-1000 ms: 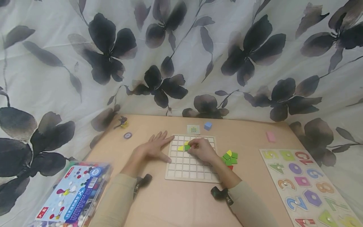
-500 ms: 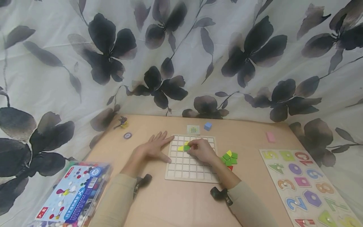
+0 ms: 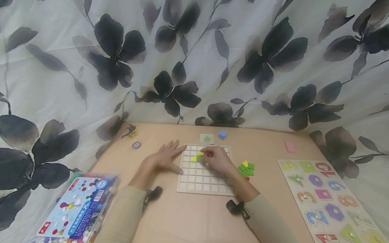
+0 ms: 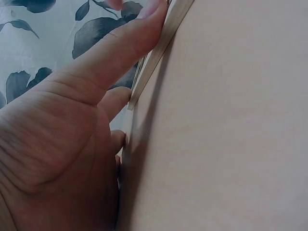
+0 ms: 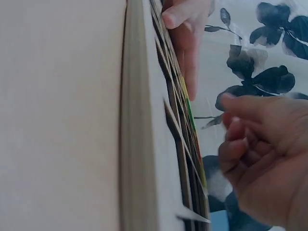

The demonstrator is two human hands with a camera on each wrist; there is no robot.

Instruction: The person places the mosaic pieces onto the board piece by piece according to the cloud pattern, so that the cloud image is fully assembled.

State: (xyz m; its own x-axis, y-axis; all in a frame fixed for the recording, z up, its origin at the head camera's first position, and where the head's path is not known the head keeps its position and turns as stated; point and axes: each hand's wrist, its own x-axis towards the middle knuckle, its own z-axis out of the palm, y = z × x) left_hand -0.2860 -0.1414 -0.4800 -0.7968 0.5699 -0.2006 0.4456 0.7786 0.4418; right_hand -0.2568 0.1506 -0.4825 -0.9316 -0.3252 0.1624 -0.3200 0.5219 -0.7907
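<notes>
Pale fabric (image 3: pixel 212 98) fills the background, hanging behind the surface (image 3: pixel 182 216) and running down along its left and right sides. It bears large dark flowers (image 3: pixel 173 92) in charcoal and black, some petals fading to brownish mauve, with grey leaves on thin stems. Faint creases and soft folds cross the cloth. The surface is a plain light peach-tan, its far edge meeting the fabric. The light is soft and diffuse, and the fabric reads cooler and bluish in both wrist views.
</notes>
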